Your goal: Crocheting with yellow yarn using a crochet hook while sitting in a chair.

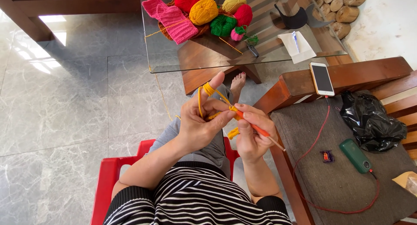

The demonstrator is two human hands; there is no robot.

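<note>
While yellow yarn (207, 89) was looped round the left hand (200, 123), a crochet hook (255, 127) was pinched in the right hand (253, 136).
Soft, light and limp, the yarn was judged best held taut near the hook; both hands were closed above the lap.

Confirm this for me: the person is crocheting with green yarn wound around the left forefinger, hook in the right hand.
Not quite: the yarn wound around the left hand forefinger is yellow, not green, as the head view shows. The rest stands: the right hand holds the crochet hook.
</note>
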